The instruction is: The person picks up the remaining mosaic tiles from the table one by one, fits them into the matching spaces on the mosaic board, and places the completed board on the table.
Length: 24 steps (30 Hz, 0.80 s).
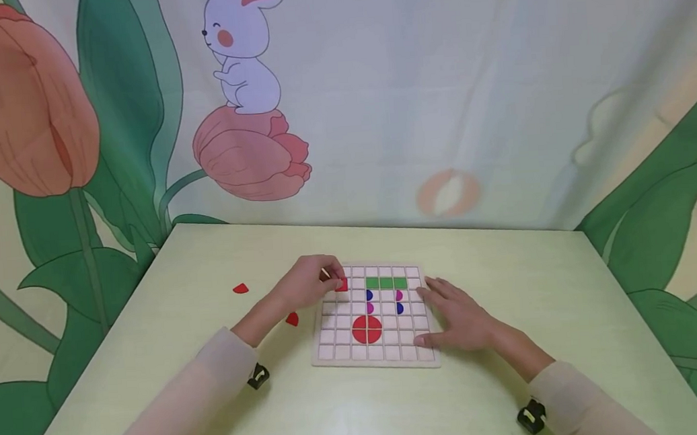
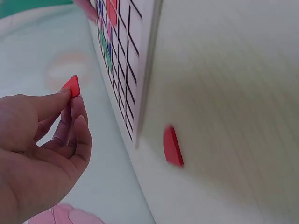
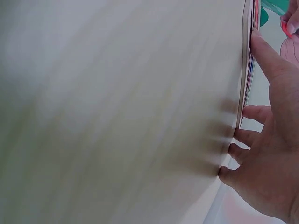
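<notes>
My left hand pinches a small red quarter-circle piece between thumb and fingertips, over the upper left of a white grid board. The right hand lies spread along the board's right edge, thumb at the lower right and fingertips by the upper right. Set in the grid are a red circle of quarter pieces, a green row above, and small blue and magenta half-circles between. Two loose red pieces lie left of the board, one near the left forearm and one farther out.
The pale table reaches back to a printed curtain with a rabbit and tulips. Under each sleeve cuff shows a small black wrist device, one on the left and one on the right.
</notes>
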Available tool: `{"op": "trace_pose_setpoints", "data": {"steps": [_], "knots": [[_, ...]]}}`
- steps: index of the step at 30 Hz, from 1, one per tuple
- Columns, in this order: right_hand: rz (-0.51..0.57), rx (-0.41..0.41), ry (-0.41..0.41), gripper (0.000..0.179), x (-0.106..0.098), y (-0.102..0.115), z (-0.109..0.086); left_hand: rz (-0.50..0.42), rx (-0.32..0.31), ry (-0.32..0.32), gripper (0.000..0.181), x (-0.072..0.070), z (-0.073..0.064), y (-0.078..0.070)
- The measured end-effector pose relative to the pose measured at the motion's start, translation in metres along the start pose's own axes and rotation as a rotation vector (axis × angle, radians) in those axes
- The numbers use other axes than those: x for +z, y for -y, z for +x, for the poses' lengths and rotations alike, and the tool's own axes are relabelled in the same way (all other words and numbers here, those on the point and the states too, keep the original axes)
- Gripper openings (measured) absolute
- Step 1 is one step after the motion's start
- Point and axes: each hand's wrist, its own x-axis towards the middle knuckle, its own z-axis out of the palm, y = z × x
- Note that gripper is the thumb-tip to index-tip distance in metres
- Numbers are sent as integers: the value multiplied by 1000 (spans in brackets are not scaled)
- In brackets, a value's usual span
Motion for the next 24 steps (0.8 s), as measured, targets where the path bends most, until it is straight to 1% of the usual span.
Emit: {"op": "trace_pose_setpoints", "data": {"steps": [4, 8, 12, 16, 20, 24], "knots": [[-8, 1, 0, 105, -1, -1, 0, 13, 67, 55, 5, 21, 6, -17], [-9, -4, 0, 105, 0, -2, 1, 29, 94, 103, 5, 40, 11, -31], [-8, -4, -5, 105, 1, -3, 1, 45, 123, 131, 4, 54, 12, -42], [-3, -6, -10, 105, 1, -2, 1, 78, 145, 132, 6, 67, 13, -47], [-1, -8, -10, 104, 1, -1, 0, 108, 129, 118, 9, 76, 13, -47], [-4, -6, -10, 104, 0, -1, 0, 121, 111, 118, 9, 81, 11, -47]]}}
